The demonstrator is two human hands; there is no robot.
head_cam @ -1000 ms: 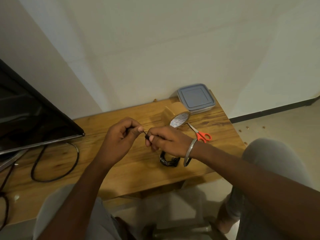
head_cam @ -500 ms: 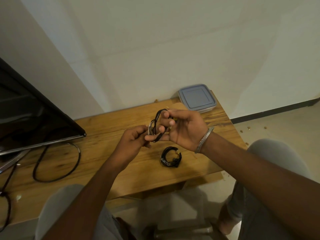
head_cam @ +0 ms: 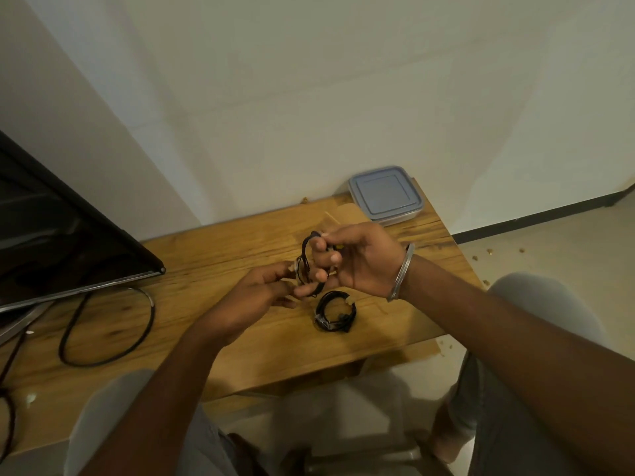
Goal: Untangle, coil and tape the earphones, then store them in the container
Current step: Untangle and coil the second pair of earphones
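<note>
Your right hand (head_cam: 364, 266) holds the coiled earphones (head_cam: 305, 253) above the desk (head_cam: 206, 255), grip closed through the loop; the left hand (head_cam: 261, 286) pinches the lower strands. Cable judged light, limp, springy (may uncoil): hold across the bundled strands.

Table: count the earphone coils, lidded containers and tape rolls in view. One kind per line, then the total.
Earphone coils: 2, one held up, one lying flat
Container: 1, lid on
Tape roll: 1, mostly hidden
Total: 4
</note>
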